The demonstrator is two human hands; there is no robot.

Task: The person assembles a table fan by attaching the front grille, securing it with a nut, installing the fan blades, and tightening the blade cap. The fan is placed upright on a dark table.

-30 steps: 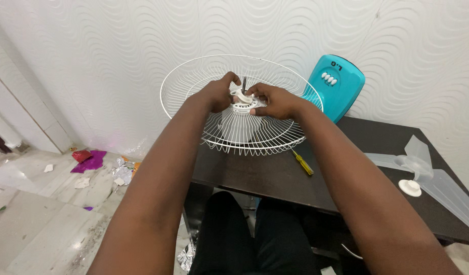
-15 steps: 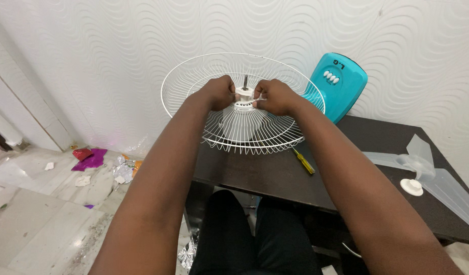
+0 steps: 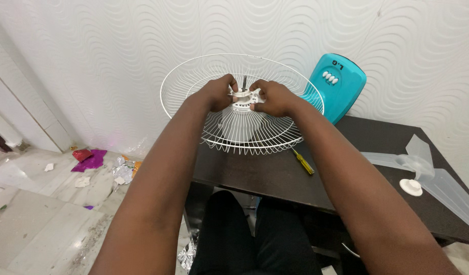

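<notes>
A white wire fan guard (image 3: pixel 193 81) lies dish-like on the white motor housing (image 3: pixel 238 127) at the dark table's left end. A metal shaft (image 3: pixel 244 81) sticks up through its centre. Around the shaft sits a white plastic ring nut (image 3: pixel 243 97). My left hand (image 3: pixel 216 92) grips the nut from the left, and my right hand (image 3: pixel 273 98) grips it from the right. Fingers of both hands pinch its rim.
The fan's turquoise base (image 3: pixel 336 84) leans against the patterned wall. A yellow-handled screwdriver (image 3: pixel 302 162) lies on the dark table (image 3: pixel 275 178). A clear fan blade (image 3: pixel 433 175) and white cap (image 3: pixel 410 187) rest at the right. Foil and paper scraps (image 3: pixel 92 162) litter the floor at left.
Both hands have shifted their grip around the ring nut, the right hand's fingers moving from flat over it to pinching its side. The guard stays in place.
</notes>
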